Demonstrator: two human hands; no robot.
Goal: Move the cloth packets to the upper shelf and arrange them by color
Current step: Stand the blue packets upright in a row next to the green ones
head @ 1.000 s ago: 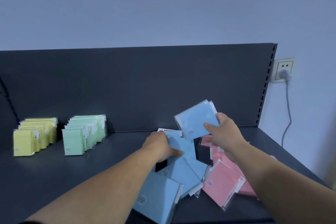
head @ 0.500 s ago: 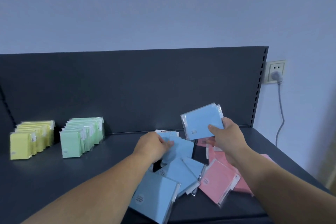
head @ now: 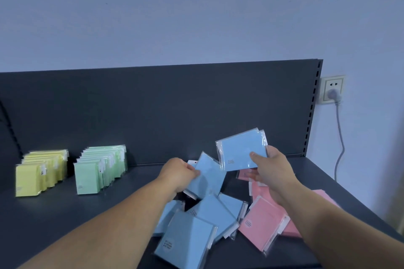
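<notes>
My right hand (head: 273, 170) holds up a small stack of blue cloth packets (head: 240, 150) above the dark shelf (head: 87, 220), thumb on the front. My left hand (head: 178, 173) pinches another blue packet (head: 207, 178), lifted and tilted, just left of that stack. Below the hands lies a loose heap of blue packets (head: 196, 231). Pink packets (head: 262, 227) lie scattered to its right, partly hidden by my right forearm. At the far left stand a row of yellow packets (head: 37, 172) and a row of green packets (head: 98, 170), upright.
A dark back panel (head: 153, 111) closes the shelf behind, with a slotted upright (head: 311, 111) at its right end. On the wall to the right is a socket (head: 332, 91) with a grey plug and hanging cable. The shelf's front edge runs under my forearms.
My left hand has lifted a blue packet off the heap and raised it toward the stack in my right hand. The right hand stayed about level. The view shifted slightly right.
</notes>
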